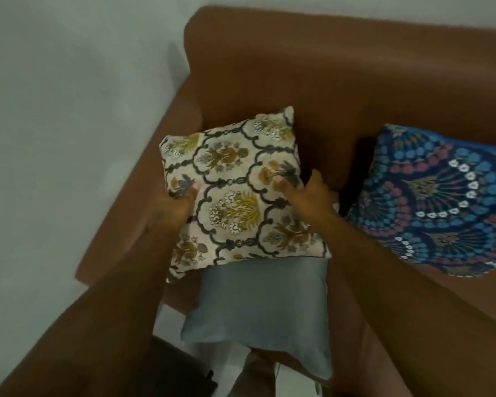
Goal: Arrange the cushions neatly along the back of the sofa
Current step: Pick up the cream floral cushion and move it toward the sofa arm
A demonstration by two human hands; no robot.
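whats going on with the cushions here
A person is holding the cream floral cushion with both hands, left hand on its left edge and right hand on its right edge, over the corner of the brown sofa. A plain grey cushion lies beneath it at the seat's front. A blue patterned cushion lies on the seat to the right, not yet tidied.
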